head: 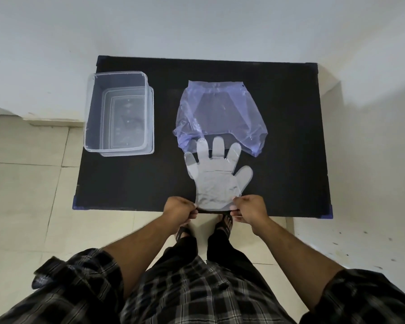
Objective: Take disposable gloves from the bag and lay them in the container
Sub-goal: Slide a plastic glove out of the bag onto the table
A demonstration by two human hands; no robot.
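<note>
A clear disposable glove (216, 176) lies flat on the black table (290, 141), fingers pointing away from me. Its fingertips overlap the open mouth of a bluish-purple plastic bag (220, 113) behind it. My left hand (180, 208) pinches the left corner of the glove's cuff at the table's near edge. On the right corner of the cuff, my right hand (249, 210) pinches in the same way. A clear rectangular plastic container (119, 113) stands at the table's left side; its bottom shows through and I see no glove in it.
The table stands against a white wall on a pale tiled floor (28, 183). Blue tape marks its corners. My feet in sandals show below the near edge. Bare black surface lies between container and bag and to the right of the bag.
</note>
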